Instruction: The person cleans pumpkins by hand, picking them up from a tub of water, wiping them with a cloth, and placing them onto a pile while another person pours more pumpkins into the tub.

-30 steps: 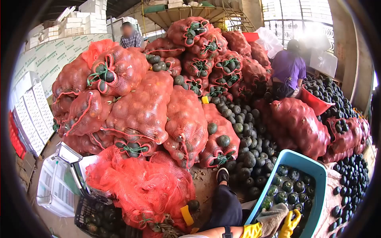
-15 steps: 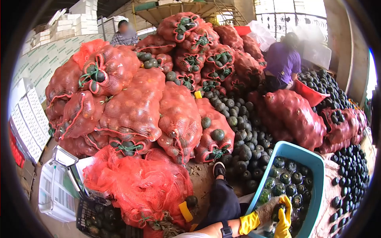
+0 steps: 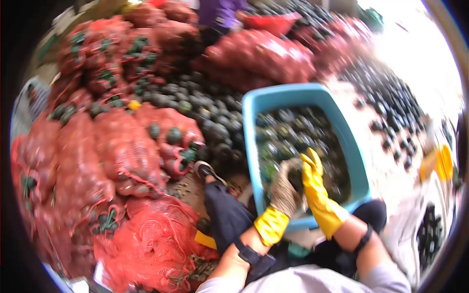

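Above the near part of a blue tub, two gloved hands are close together. The left hand, with a brown cloth mitt over a yellow glove, is curled around a dark squash, which shows only partly between the hands. The right hand, in a yellow rubber glove, has its fingers rather straight and the palm turned toward this squash; because of the blur, one cannot tell if it also grips. Below them, many green squashes lie inside the tub. To the left of the tub, a heap of dark squashes spreads beside red mesh sacks; to the right, more squashes lie on a pale surface.
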Motion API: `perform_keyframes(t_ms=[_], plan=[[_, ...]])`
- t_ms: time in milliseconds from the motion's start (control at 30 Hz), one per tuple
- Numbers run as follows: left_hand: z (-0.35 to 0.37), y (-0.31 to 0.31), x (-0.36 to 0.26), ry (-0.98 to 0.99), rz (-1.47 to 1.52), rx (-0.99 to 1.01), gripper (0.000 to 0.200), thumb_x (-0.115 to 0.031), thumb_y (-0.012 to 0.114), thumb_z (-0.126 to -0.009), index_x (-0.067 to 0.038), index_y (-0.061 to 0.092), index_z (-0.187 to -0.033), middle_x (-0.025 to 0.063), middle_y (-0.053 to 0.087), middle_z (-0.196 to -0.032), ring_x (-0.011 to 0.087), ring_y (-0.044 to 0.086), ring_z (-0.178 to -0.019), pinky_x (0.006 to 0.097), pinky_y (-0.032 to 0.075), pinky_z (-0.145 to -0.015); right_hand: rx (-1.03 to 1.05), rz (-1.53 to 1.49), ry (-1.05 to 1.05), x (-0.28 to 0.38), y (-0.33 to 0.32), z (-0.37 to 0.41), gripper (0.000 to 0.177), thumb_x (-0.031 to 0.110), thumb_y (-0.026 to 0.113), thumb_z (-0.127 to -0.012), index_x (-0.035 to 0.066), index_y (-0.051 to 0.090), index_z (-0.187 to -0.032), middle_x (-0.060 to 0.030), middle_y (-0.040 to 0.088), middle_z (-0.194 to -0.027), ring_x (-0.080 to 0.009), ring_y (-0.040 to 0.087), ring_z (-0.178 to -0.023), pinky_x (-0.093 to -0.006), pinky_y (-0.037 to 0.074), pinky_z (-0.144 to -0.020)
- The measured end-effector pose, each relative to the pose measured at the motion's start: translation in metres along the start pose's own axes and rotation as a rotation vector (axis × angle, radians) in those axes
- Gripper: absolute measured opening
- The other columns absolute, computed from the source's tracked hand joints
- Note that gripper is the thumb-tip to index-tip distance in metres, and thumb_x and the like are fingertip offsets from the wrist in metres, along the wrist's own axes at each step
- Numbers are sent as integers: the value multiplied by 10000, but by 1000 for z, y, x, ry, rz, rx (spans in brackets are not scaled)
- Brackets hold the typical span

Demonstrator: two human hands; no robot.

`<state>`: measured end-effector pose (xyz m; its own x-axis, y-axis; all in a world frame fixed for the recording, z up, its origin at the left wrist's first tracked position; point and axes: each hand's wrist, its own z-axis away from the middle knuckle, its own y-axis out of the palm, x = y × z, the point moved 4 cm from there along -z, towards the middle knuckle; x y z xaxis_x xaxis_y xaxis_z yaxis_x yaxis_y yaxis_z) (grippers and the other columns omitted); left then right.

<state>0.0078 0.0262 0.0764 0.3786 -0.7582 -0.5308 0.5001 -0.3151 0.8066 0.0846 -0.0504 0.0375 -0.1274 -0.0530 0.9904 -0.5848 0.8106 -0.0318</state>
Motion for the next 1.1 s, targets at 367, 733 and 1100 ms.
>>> perform_keyframes(t_ms=[367, 733, 1100], plan=[[2, -29, -43, 480, -1328, 418, 522, -133, 864, -769, -28, 692, -1251, 173, 744, -1170, 316, 733, -1089, 388, 574, -999, 635, 601, -77, 91, -2, -1, 636, 351, 773, -935, 50, 553, -1451, -250, 683, -1291, -427, 655, -1212, -455, 520, -1061], [-8, -57, 8, 162, -757, 30, 266, -249, 652, -980, -68, 719, -1163, 102, 758, -1156, 259, 738, -1061, 391, 601, -945, 168, 82, 144, -28, 4, 6, 456, 255, 709, -1022, 66, 600, -1422, -190, 677, -1294, -257, 648, -1226, -403, 534, -1021], [9, -24, -44, 592, -1331, 302, 324, -181, 692, -896, -100, 713, -1209, 168, 724, -1116, 363, 696, -1100, 427, 547, -1008, 500, -319, 485, 32, -12, 22, 632, 535, 723, -980, 140, 555, -1444, -114, 701, -1294, -216, 731, -1047, -380, 633, -807]])
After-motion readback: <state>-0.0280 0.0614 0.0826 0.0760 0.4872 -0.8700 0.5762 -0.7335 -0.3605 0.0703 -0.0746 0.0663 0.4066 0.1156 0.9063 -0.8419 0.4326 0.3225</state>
